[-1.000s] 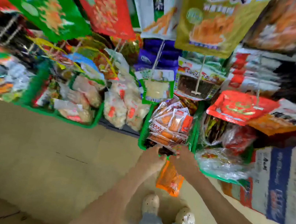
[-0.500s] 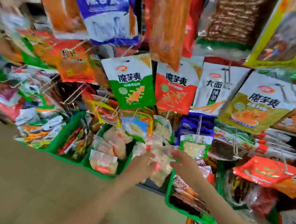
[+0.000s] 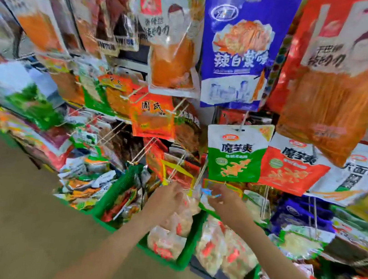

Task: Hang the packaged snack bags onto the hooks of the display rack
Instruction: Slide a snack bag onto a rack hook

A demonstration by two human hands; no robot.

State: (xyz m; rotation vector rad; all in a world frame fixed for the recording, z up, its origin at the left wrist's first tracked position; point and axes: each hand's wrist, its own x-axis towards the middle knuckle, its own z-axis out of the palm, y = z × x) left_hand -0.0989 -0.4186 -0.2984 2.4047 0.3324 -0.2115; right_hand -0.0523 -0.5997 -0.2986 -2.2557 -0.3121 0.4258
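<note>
My left hand point(image 3: 168, 195) and my right hand point(image 3: 225, 199) are raised side by side at the lower row of the display rack. Together they pinch the top of a small snack bag point(image 3: 206, 194) with a blue and green edge; motion blur hides its print. Thin wire hooks point(image 3: 199, 177) of the rack stick out just above my fingers. One hook holds a yellow-edged red pack point(image 3: 176, 174) right above my left hand. A green and white bag point(image 3: 235, 156) hangs directly over my right hand.
Big bags hang above, among them a blue one point(image 3: 236, 51) and an orange one point(image 3: 338, 90). Under my hands stand green baskets point(image 3: 186, 242) filled with pale snack packs point(image 3: 165, 244). Loose packs point(image 3: 86, 179) lie piled at the left. Tan floor point(image 3: 12, 209) fills the lower left.
My view swung up from the floor and baskets to the rack. Both hands rose from the basket of orange packs to the hooks, carrying a small bag.
</note>
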